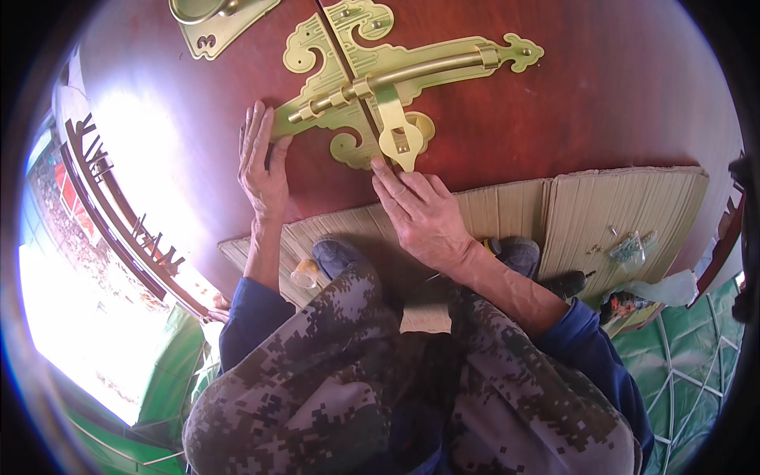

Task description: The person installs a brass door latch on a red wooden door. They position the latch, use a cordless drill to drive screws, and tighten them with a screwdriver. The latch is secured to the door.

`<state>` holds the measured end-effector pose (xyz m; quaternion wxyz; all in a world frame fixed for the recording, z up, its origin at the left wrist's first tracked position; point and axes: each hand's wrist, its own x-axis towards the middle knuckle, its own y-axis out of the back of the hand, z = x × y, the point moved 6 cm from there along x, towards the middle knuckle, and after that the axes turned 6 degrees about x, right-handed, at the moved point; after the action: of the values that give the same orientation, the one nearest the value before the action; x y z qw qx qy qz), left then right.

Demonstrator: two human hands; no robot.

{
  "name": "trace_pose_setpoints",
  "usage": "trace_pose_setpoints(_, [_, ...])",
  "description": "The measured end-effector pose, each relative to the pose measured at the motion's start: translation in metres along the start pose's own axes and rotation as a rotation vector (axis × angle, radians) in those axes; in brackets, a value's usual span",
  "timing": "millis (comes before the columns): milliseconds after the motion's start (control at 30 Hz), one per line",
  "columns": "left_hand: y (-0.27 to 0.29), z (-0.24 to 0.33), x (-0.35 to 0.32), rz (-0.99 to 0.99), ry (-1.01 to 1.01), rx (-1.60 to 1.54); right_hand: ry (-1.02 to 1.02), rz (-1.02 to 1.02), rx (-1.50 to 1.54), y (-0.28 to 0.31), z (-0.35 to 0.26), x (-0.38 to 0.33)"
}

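A gold-coloured ornamental door latch (340, 75) with scrolled edges lies across a dark seam in a glossy red-brown wooden panel (491, 127). Along its plate runs a long brass-coloured bolt rod (431, 73), and a hasp (393, 119) with a slotted end hangs down from it. My left hand (263, 170) rests with straight fingers against the left end of the latch, thumb apart. Stretched forward, the fingers of my right hand (427, 222) touch the plate's lower edge beside the hasp; the right thumb is hidden.
Under my shoes lies a cardboard sheet (625, 198). It carries a clear bag (629, 250) of small hardware, a dark tool (566, 283) and a yellowish round object (305, 273). Another gold plate (226, 28) sits at upper left. Green sheeting (681, 356) lies at lower right.
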<state>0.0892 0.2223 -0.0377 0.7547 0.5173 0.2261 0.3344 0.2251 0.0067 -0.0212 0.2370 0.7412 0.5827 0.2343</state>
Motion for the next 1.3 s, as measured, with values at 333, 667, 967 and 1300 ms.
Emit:
trace_pose_setpoints(333, [-0.001,-0.002,0.0,0.034,-0.022,-0.016,-0.009,-0.024,-0.003,0.0,0.0,-0.003])
trace_pose_setpoints(667, [-0.001,0.0,0.0,0.037,-0.014,-0.004,0.005,0.001,0.022,-0.002,0.003,-0.006])
trace_pose_setpoints(967, [0.002,-0.002,0.003,0.099,-0.081,-0.044,-0.041,0.024,0.035,0.003,-0.004,-0.014])
trace_pose_setpoints(1300, [0.006,0.0,0.001,0.139,-0.132,-0.051,-0.372,0.251,-0.053,0.021,0.008,-0.002])
